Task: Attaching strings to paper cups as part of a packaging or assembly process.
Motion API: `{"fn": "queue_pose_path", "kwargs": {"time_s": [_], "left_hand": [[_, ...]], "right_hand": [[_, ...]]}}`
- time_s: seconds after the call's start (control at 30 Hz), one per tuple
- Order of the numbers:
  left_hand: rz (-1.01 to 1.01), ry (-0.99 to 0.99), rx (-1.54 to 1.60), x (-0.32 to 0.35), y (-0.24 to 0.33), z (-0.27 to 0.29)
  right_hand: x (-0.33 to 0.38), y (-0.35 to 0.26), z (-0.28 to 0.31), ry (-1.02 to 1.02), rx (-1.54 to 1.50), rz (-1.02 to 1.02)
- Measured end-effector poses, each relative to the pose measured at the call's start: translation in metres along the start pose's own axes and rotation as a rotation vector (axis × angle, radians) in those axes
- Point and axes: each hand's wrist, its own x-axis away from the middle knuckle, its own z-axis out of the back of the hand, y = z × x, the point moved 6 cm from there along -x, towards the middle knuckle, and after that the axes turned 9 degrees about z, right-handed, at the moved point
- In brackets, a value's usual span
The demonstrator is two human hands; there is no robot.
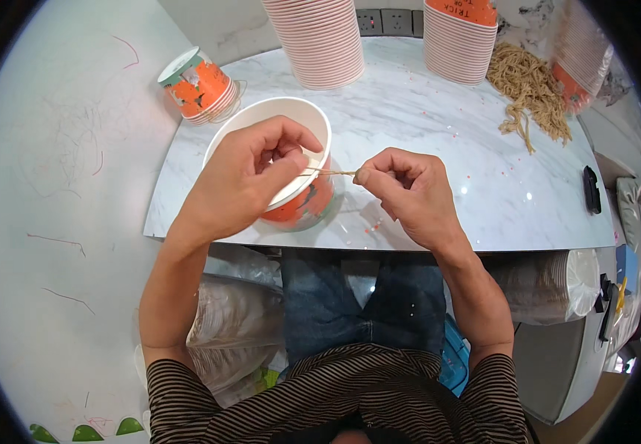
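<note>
A paper bucket (299, 212) with an orange and green printed outside and a white inside stands tilted near the table's front edge. My left hand (243, 174) is over its mouth, fingers curled, with the thumb at the rim. A thin tan twine (335, 172) runs across the rim from my left thumb to my right hand (413, 194). My right thumb and forefinger pinch the twine's end, just right of the bucket. The left fingertips are closed on the twine's other part, partly hidden by the hand.
On the marble-patterned table (409, 111) stand a small stack of orange cups (200, 89) with twine handles, tall stacks of white buckets (319, 44) and orange-topped buckets (459, 48), and a pile of tan twine (527, 92). A black object (592, 190) lies at the right edge.
</note>
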Motion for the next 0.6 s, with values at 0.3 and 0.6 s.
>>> {"fn": "queue_pose_path", "kwargs": {"time_s": [0.3,0.6], "left_hand": [[-0.165,0.155,-0.588,0.006,0.019,-0.021],[-0.159,0.165,-0.599,0.005,0.024,-0.022]], "right_hand": [[0.005,-0.004,0.004,-0.031,-0.300,-0.086],[0.008,-0.001,0.006,-0.035,-0.080,-0.025]]}}
